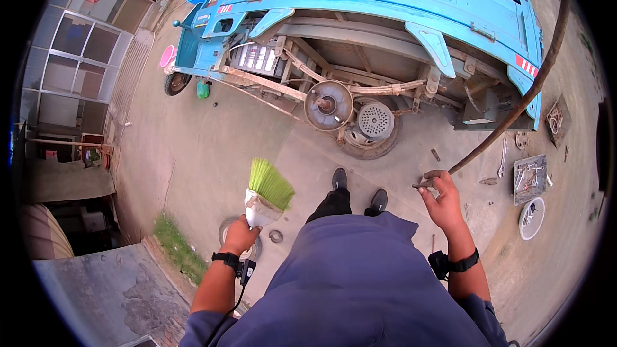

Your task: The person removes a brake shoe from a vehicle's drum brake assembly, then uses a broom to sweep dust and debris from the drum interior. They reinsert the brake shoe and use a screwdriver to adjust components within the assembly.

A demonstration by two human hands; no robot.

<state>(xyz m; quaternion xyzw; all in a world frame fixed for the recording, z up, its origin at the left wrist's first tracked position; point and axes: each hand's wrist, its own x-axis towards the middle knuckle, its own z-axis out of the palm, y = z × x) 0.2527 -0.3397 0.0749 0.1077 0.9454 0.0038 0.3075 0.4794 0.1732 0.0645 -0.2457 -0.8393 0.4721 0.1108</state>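
My left hand [240, 234] is closed round the white handle of a small brush [270, 184] with bright green bristles pointing up and away. My right hand [441, 194] is raised, its thumb and fingers pinched on a small dark thing [422, 186] whose kind I cannot make out. A long brown pole [514, 112] slants down from the upper right and meets the back of that hand; whether the fingers also hold it is hidden. Ahead stands a blue cargo tricycle [360, 3], its near rear wheel off and a rusty brake drum [328, 105] exposed.
A loose tyre [258, 249] and a metal ring [276, 236] lie by my left hand. To the right are a spanner [502, 158], a tool tray [530, 178] and a white basin [531, 218]. A perforated round metal part [375, 121] sits against a tyre beside the drum.
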